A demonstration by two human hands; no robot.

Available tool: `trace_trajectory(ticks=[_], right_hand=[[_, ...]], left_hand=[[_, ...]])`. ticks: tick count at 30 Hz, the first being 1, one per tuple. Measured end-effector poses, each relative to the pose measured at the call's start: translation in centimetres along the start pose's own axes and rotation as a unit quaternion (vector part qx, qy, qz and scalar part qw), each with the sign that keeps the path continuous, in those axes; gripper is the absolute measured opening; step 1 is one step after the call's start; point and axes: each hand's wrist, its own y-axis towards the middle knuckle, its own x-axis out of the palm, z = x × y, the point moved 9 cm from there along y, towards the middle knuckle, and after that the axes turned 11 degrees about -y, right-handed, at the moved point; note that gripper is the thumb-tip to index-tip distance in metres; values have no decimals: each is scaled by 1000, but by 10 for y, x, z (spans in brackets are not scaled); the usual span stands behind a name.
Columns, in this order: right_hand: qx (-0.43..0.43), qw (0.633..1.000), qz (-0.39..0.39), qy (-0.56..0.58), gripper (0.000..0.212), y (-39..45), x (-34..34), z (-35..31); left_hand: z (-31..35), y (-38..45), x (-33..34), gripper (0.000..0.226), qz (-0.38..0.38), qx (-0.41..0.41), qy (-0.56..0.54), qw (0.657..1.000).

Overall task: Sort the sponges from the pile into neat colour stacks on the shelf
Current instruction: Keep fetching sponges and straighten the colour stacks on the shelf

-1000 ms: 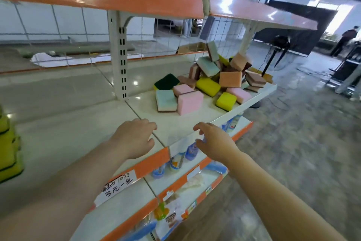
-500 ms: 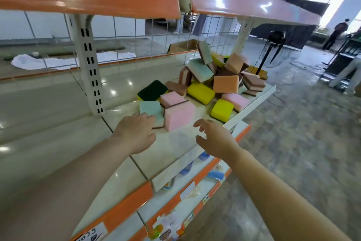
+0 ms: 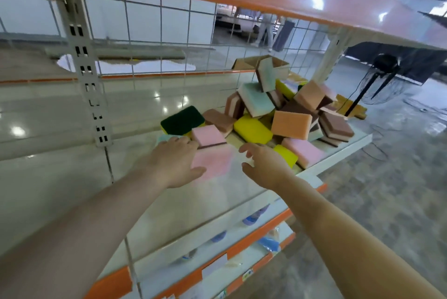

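Pink sponge [image 3: 214, 162] lies between left hand [image 3: 173, 162] and right hand [image 3: 267, 165].

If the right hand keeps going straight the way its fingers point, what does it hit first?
Most likely the yellow sponge lying flat at the front of the pile: the right hand is open, fingers aimed up and left over a bare strip of shelf toward it. Depth is unclear, so it might pass above.

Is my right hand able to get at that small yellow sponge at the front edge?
Probably yes: the right hand is open just beside the small yellow sponge, with nothing between them or on top of it.
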Motion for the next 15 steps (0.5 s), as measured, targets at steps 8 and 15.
trace_trajectory(ticks=[8,15], right_hand=[[-48,999,1,7,41,31,2,18],[-84,996,-10,9,40,43,9,19]], left_hand=[[-2,14,9,53,7,-67,-3,998],[-8,10,17,51,5,-114,-4,993]])
